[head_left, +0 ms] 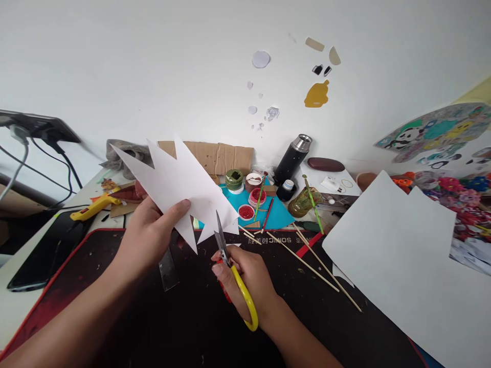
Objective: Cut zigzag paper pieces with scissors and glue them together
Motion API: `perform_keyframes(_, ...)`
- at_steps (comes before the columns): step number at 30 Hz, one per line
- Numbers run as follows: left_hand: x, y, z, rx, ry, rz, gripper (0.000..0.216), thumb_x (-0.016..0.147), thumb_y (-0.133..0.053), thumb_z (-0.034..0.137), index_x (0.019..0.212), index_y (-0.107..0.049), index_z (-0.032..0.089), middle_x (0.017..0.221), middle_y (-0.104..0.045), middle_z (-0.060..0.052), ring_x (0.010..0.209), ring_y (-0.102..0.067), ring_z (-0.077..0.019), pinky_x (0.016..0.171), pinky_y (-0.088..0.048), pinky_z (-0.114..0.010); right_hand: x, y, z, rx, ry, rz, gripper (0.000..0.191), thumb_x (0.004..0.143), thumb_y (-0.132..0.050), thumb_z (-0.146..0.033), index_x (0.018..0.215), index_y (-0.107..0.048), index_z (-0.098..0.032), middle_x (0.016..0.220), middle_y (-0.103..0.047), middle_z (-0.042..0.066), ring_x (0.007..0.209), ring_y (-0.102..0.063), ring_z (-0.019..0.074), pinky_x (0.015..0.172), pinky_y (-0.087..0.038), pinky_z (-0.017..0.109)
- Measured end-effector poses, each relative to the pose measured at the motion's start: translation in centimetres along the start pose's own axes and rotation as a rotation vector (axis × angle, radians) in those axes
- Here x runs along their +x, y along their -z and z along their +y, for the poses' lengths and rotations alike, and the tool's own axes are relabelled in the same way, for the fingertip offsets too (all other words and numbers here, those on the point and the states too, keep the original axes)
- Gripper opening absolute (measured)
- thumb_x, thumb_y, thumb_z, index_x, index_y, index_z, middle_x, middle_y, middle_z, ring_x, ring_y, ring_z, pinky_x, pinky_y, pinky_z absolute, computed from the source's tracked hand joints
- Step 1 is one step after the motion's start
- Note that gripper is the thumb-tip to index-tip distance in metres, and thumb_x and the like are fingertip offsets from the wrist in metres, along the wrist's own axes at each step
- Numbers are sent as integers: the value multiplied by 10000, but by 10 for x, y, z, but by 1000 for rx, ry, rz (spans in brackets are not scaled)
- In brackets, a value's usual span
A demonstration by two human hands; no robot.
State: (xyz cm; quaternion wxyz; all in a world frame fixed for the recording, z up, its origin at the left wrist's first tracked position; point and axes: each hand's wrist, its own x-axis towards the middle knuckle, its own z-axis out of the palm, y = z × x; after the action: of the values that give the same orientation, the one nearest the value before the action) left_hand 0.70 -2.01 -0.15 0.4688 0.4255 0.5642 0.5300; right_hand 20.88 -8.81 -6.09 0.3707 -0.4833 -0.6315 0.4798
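My left hand pinches a white paper cut-out with several pointed spikes, the thumb lying on its front face. Scissors with yellow and red handles sit in my right hand, fingers wrapped round the grips. Their blades point up at the lower right part of the paper, close to a notch between two spikes. Whether the blades touch the paper I cannot tell. Below the paper, a clear ruler lies on the black mat.
Large white paper covers the right side. Thin wooden sticks lie at mid-right. Behind are paint jars, a black thermos and a brush jar. A yellow glue gun and a phone lie left.
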Motion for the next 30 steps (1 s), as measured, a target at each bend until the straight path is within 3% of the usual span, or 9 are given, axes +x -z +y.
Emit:
perform_keyframes(12, -2, -1, 1, 0, -26, -20, 358, 771, -868, 478, 813, -651, 196, 552, -704, 17, 347, -571, -151, 298, -386, -214, -1, -1, 2, 6, -14, -4, 313, 1018, -692, -521, 1042, -753, -214, 674, -613, -21, 564, -536, 138, 543, -421, 241)
perform_keyframes(22, 0, 0, -4, -9, -12, -17, 368, 775, -876, 484, 886, -676, 196, 617, -736, 6, 393, -615, -175, 338, -468, -252, 1, 1, 1, -14, -8, -8, 309, 1019, -690, -509, 1042, -751, -206, 695, -636, -14, 577, -546, 135, 560, -424, 247)
perform_keyframes(30, -2, -2, 3, 13, 3, -7, 354, 779, -866, 474, 859, -660, 198, 575, -709, 17, 363, -583, -165, 325, -432, -244, 0, 1, 0, -22, -14, -13, 318, 1015, -700, -518, 1039, -747, -205, 684, -618, -21, 571, -535, 134, 558, -427, 248)
